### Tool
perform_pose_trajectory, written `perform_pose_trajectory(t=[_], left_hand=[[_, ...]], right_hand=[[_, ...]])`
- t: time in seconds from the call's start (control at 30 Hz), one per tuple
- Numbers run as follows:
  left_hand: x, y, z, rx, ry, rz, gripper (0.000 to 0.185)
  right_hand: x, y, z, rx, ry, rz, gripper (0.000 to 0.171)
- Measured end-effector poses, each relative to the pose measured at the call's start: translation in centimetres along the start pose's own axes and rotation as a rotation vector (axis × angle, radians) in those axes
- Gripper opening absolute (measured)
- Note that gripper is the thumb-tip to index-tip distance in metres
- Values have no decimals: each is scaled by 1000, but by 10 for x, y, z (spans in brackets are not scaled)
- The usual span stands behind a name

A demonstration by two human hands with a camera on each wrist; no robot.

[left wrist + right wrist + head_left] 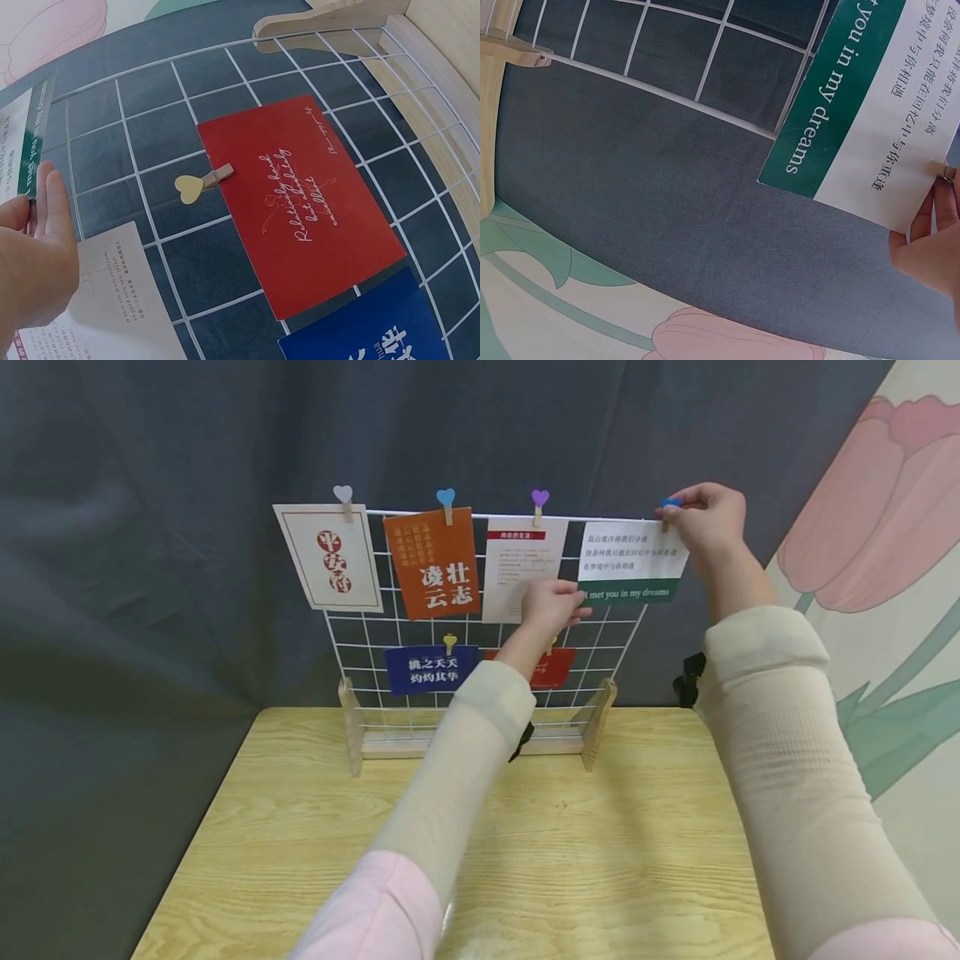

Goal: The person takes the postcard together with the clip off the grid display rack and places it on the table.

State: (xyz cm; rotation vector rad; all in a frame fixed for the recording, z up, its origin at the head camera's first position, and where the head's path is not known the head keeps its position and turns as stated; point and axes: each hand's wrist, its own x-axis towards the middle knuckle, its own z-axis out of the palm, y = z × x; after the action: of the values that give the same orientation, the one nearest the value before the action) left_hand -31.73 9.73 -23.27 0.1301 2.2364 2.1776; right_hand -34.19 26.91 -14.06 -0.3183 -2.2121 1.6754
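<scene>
A white and green postcard [632, 560] is at the upper right of a white wire grid rack [472, 745]. My left hand [550, 607] pinches its lower left corner between thumb and fingers, as the left wrist view shows. At the card's upper right corner my right hand [711, 518] pinches a small clothespin with a blue heart [671, 503]. In the right wrist view the clothespin's wooden end [939, 169] lies over the card's edge. The right fingers cover most of the clip, so whether it bites the top wire cannot be told.
Clipped along the top wire hang a cream card [341, 560], an orange card [433, 564] and a white text card [517, 560]. Lower down are a blue card [431, 670] and a red card [300, 202]. The rack stands on a wooden table [525, 835] before a dark curtain [150, 568].
</scene>
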Motion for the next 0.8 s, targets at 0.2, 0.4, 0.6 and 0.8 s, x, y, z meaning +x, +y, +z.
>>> perform_pose_trajectory(t=[0.2, 0.4, 0.6, 0.8], left_hand=[[0, -1, 0, -22, -10, -15, 22], [-1, -2, -1, -24, -9, -16, 22], [0, -5, -2, -2, 14, -32, 23], [1, -8, -2, -1, 33, -52, 21]], right_hand=[[-16, -7, 2, 15, 4, -21, 13], [-22, -8, 0, 7, 14, -54, 13], [-23, -5, -2, 55, 10, -92, 7], [-21, -3, -3, 62, 26, -95, 7]])
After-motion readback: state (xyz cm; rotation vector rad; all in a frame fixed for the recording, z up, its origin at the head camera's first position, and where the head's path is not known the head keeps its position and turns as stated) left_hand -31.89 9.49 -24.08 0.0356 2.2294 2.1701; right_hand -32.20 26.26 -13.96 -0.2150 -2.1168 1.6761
